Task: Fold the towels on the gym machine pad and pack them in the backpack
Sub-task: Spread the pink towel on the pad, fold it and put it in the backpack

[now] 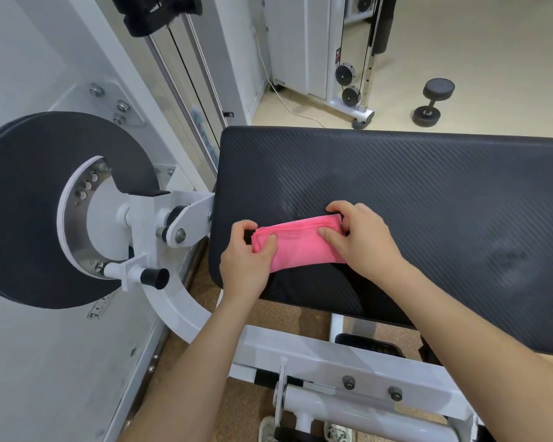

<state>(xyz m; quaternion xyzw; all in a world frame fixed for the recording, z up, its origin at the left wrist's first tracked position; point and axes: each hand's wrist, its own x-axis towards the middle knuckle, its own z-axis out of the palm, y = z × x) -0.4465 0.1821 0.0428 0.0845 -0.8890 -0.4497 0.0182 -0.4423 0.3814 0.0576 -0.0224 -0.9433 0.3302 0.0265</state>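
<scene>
The black pad [428,193] fills the middle of the view; left of the pad stands one black disc [39,161] on the white frame [304,349], which also runs under the pad's near edge.

On the pad's near left part lies the pink towel [299,242], folded into a narrow strip that slants a little; it sits between the two hands and touches both. The right hand [364,242] pinches the strip's right end, thumb pressed flat on top and fingers curled over the far corner; the left hand [245,261] pinches the left end the same way, thumb on top, fingers hooked round the far edge.

Counted: one pad; one disc; two hands; one towel; one dumbbell [433,102] on the floor beyond the pad's far edge; two pulleys [345,74] beyond that edge, one above the other; two shoes [267,429] below the pad's near edge.

The pad's right end is cut off by the picture's edge; both ends of the towel are covered by the hands, and its layers cannot be counted; the shoes are cut off at the bottom and partly hidden by the frame.
</scene>
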